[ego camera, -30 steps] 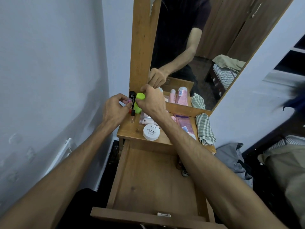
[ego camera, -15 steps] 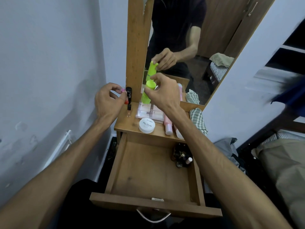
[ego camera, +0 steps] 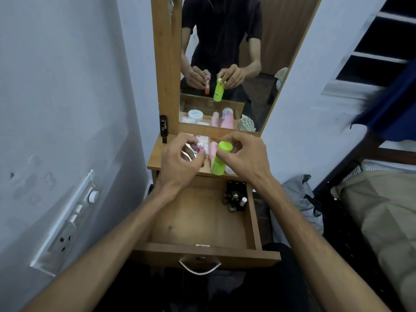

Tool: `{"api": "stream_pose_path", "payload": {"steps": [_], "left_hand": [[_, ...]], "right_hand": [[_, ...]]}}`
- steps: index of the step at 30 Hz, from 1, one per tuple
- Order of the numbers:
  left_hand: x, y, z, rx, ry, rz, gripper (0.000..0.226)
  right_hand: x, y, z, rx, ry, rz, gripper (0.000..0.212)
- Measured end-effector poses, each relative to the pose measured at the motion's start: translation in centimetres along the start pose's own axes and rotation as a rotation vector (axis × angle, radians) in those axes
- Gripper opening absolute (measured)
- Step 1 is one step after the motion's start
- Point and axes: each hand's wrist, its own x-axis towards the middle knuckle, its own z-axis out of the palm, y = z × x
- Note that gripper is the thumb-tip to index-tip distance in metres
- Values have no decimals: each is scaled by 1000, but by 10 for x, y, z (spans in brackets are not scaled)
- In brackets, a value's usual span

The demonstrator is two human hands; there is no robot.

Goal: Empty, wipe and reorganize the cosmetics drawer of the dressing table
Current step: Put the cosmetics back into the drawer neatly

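Right fingers (ego camera: 221, 155): curled round the upper part of a lime-green bottle (ego camera: 219, 162), thumb and fingertips pinching just under its cap; the bottle hangs upright, clear of the tabletop, likely so it can be lowered straight into the drawer.
Left fingers (ego camera: 191, 154): closed in a pinch on a small pink-capped vial (ego camera: 200, 147); the mirror shows it as a slim reddish tube hanging below the fingertips.
Right hand (ego camera: 245, 157): poised over the front edge of the tabletop, above the drawer's back edge.
Left hand (ego camera: 180, 163): just beside the right, over the same front edge, one item per hand, probably to move two at once.
Drawer (ego camera: 198, 224): pulled fully out, its floor mostly bare; a cluster of small dark bottles (ego camera: 235, 199) sits in the back right corner, which suggests refilling is under way.
Tabletop (ego camera: 155, 157): pink bottles (ego camera: 212, 149) and a clear flat case partly hidden behind the hands; a black tube (ego camera: 163, 124) stands at the back left corner against the mirror frame.
Mirror (ego camera: 225, 52): reflects a white round jar, pink bottles and a checked cloth.
Writing: small white print on the black tube and blue print on the green bottle's reflection, both too small to read.
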Motion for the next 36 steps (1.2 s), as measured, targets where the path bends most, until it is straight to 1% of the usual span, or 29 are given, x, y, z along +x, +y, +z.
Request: {"api": "stream_pose_path", "payload": {"steps": [4, 6, 9, 12, 15, 25, 31, 36], "left_hand": [[-38, 7, 24, -27, -74, -40, 16], [-57, 4, 36, -4, -140, -59, 16], [-82, -5, 53, 37, -247, -141, 13], [-100, -16, 70, 56, -356, -224, 11], [-108, -21, 82, 101, -432, -254, 10], [-107, -32, 108, 166, -532, -379, 5], [-107, -41, 112, 196, -541, -395, 7], [-108, -42, 115, 163, -581, -416, 9]], "right_hand": [[-38, 23, -14, -1, -34, 81, 33], [-57, 37, -16, -15, -56, 133, 28], [-80, 60, -15, -38, -97, 186, 21], [-97, 79, -8, -70, -158, 201, 27], [-108, 93, -1, -97, -202, 213, 33], [-113, 112, 14, -179, -265, 209, 32], [-115, 119, 19, -174, -267, 202, 33], [-117, 122, 21, -185, -246, 198, 32]]}}
